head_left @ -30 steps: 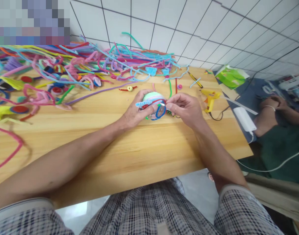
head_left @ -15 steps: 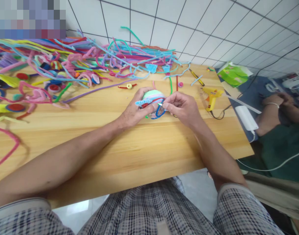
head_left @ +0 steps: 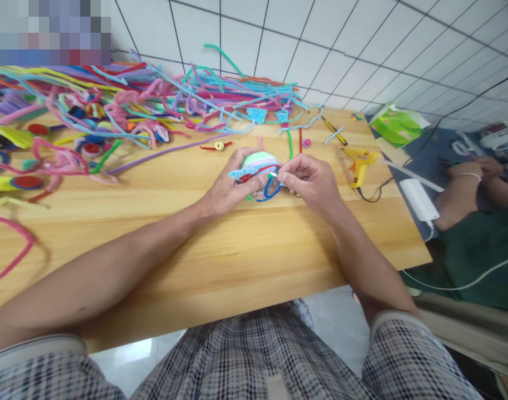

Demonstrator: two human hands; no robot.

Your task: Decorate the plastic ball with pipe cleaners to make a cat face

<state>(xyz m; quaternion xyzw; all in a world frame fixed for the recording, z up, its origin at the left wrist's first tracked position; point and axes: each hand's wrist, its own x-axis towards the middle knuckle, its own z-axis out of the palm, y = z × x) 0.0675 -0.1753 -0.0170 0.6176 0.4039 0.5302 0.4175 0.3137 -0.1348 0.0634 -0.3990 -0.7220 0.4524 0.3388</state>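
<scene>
While the L hand wraps the multicolored round craft, thumb over its front, the R hand pinches a whitish bit, too small to ID, beside the craft's blue loop. Craft's btwn both hands, over the wood tabletop; can't tell if touching. Yellow glue gun to R, pipe-cleaner pile at back.
</scene>
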